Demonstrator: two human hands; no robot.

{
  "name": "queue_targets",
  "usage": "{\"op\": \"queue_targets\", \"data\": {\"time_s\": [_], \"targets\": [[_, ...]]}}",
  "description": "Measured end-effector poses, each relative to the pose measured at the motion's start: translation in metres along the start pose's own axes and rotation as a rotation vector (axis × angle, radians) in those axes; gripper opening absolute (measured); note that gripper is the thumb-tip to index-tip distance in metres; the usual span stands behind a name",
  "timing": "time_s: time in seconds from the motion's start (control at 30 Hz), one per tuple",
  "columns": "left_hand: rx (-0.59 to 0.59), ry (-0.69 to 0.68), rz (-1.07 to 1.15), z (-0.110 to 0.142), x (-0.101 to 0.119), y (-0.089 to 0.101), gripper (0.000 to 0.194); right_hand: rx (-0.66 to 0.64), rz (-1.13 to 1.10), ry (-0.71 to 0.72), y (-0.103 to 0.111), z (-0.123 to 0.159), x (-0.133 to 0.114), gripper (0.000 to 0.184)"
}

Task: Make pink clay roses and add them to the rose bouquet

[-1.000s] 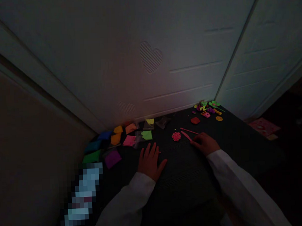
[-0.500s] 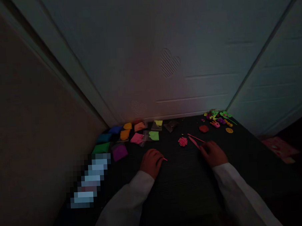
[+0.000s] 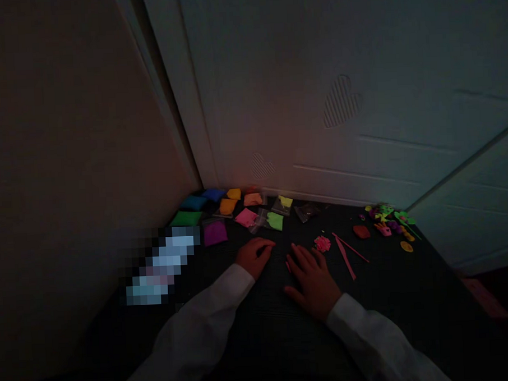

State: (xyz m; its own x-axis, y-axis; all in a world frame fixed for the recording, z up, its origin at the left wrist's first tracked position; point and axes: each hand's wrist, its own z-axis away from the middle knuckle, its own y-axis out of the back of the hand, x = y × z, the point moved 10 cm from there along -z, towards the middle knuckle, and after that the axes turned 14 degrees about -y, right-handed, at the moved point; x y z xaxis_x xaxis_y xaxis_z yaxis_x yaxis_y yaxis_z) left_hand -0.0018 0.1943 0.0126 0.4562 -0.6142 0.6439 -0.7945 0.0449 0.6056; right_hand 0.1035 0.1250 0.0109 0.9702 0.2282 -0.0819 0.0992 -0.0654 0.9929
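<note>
My left hand [image 3: 255, 259] rests on the dark table, thumb and fingertips pressed together; whether anything is between them is too dark to tell. Beside it, my right hand [image 3: 314, 277] lies with its fingers stretched and apart. A small pink piece [image 3: 288, 266] shows at the edge of the right fingers. Just beyond that hand sits a ruffled pink clay flower [image 3: 322, 243]. To its right lie a pink knife-shaped modelling tool [image 3: 346, 258] and a thin pink stick [image 3: 357, 250], their far ends close together.
Packets of coloured clay, among them purple [image 3: 215, 232], green [image 3: 186, 218] and light green [image 3: 275, 221], line the back left. A pixelated bright panel [image 3: 167, 267] is at left. Red clay [image 3: 361, 231] and several small colourful shapes [image 3: 384, 228] lie at back right, before a white panel [image 3: 275, 99].
My right hand has let go of the pink knife-shaped tool, left it on the table and moved left beside my left hand. The view has turned and tilted.
</note>
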Motion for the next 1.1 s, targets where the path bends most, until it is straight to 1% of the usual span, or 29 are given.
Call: {"op": "queue_targets", "data": {"time_s": [0.13, 0.27, 0.37, 0.5, 0.53, 0.67, 0.7, 0.8, 0.83, 0.97, 1.0, 1.1], "targets": [[-0.011, 0.028, 0.025, -0.001, -0.004, -0.003, 0.022, -0.035, 0.017, 0.039, -0.001, 0.004, -0.014, 0.068], [0.000, 0.053, 0.049, 0.000, -0.006, -0.004, 0.021, -0.079, -0.003, 0.091, -0.003, 0.007, -0.022, 0.066], [0.010, 0.069, 0.054, 0.000, -0.007, -0.003, 0.021, -0.088, -0.013, 0.085, -0.003, 0.006, -0.017, 0.063], [0.005, 0.080, 0.049, 0.001, -0.007, -0.002, 0.021, -0.041, 0.004, -0.045, 0.001, 0.001, 0.000, 0.061], [0.002, 0.082, 0.047, 0.001, -0.007, -0.002, 0.021, -0.042, 0.006, -0.042, 0.001, 0.002, 0.000, 0.062], [-0.007, 0.090, 0.044, 0.001, -0.006, -0.002, 0.021, -0.085, 0.006, 0.095, -0.003, 0.009, -0.016, 0.064], [-0.004, 0.091, 0.045, 0.001, -0.005, -0.001, 0.021, -0.078, 0.012, 0.087, -0.003, 0.008, -0.015, 0.063], [0.001, 0.088, 0.041, 0.001, -0.004, 0.000, 0.021, -0.018, 0.030, -0.032, 0.002, 0.004, -0.002, 0.061], [-0.002, 0.089, 0.038, 0.001, -0.004, -0.001, 0.021, -0.011, 0.030, -0.045, 0.003, 0.004, 0.000, 0.061], [-0.013, 0.089, 0.043, 0.000, -0.003, -0.002, 0.020, -0.058, 0.003, 0.081, -0.002, 0.009, -0.012, 0.062], [-0.014, 0.090, 0.042, 0.000, -0.003, -0.002, 0.020, -0.058, 0.001, 0.081, -0.002, 0.010, -0.012, 0.061], [-0.019, 0.083, 0.027, 0.000, -0.002, -0.003, 0.020, -0.019, 0.011, -0.012, 0.001, 0.006, -0.003, 0.061]]}}
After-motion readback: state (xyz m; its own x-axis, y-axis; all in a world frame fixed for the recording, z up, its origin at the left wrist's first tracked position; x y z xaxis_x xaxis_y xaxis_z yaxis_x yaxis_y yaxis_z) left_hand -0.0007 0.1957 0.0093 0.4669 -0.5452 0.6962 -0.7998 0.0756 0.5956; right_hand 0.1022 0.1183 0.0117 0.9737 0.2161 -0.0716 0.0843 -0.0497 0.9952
